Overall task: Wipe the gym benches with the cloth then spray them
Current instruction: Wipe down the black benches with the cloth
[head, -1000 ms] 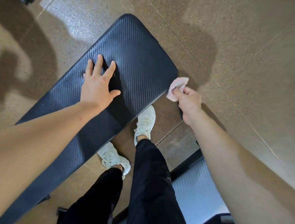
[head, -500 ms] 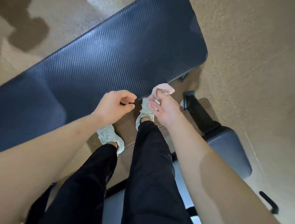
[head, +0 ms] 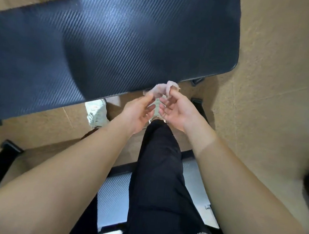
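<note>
Cloth (head: 161, 89) apparently pinched between left hand (head: 138, 111), right hand (head: 178, 110), near bench (head: 120, 36)

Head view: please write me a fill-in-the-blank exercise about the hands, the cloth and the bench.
1. The left hand and the right hand pinch one ____ cloth.
2. The shoe beside the bench is ____.
3. The trousers are ____.
Missing words: pink, white, black.
</note>
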